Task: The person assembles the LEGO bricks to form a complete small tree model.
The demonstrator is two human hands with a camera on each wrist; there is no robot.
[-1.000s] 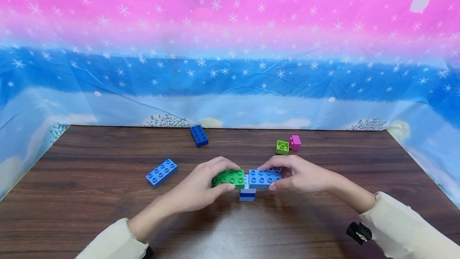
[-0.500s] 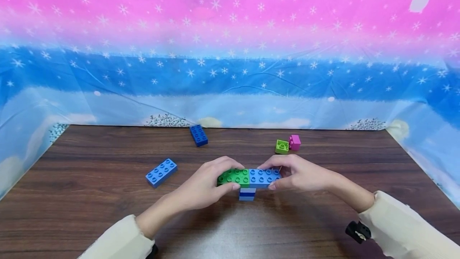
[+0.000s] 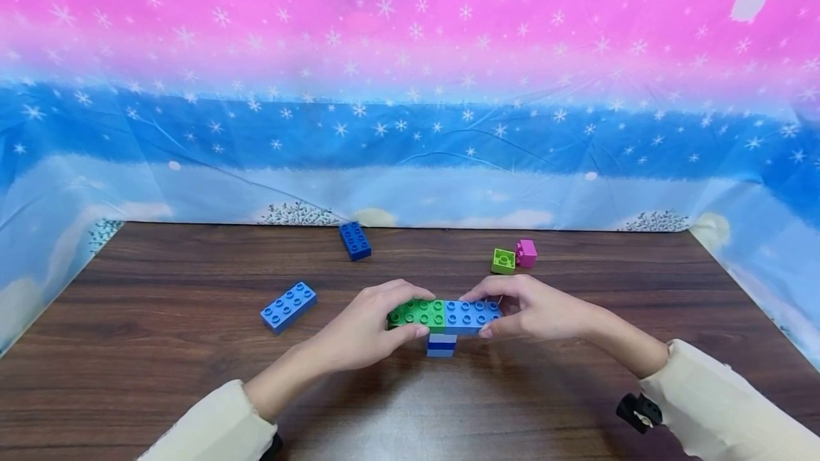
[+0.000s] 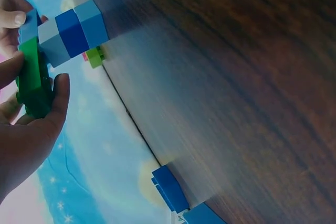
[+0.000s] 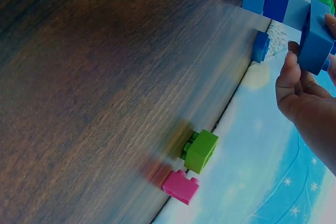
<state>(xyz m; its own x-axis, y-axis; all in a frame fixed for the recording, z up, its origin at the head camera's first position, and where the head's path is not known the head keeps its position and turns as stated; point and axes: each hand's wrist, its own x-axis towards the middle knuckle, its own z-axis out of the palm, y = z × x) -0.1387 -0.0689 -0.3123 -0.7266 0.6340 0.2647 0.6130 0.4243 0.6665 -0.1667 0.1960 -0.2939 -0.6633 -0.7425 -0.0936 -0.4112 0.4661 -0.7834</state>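
Thumb and fingers of my left hand (image 3: 365,326) pinch a green eight-stud brick (image 3: 419,314) by its long sides. Likewise, my right hand (image 3: 541,310) grips a light blue brick (image 3: 470,316) of the same size. The two bricks meet end to end on top of a short stack (image 3: 440,346) of light and dark blue bricks, which stands on the table. In the left wrist view the green brick (image 4: 34,80) juts out past one side of the stack (image 4: 73,34). The right wrist view has the blue brick (image 5: 315,40) overhanging the other side.
Another light blue brick (image 3: 289,308) lies left on the wooden table (image 3: 192,347). A dark blue brick (image 3: 355,241) lies near the back edge. Back right, a lime green brick (image 3: 503,262) sits beside a pink brick (image 3: 526,253). A patterned cloth (image 3: 410,141) hangs behind the table.
My left hand has moved slightly right with the green brick, closing the gap to the blue brick and covering the stack's visible top studs. The right hand has stayed in place.
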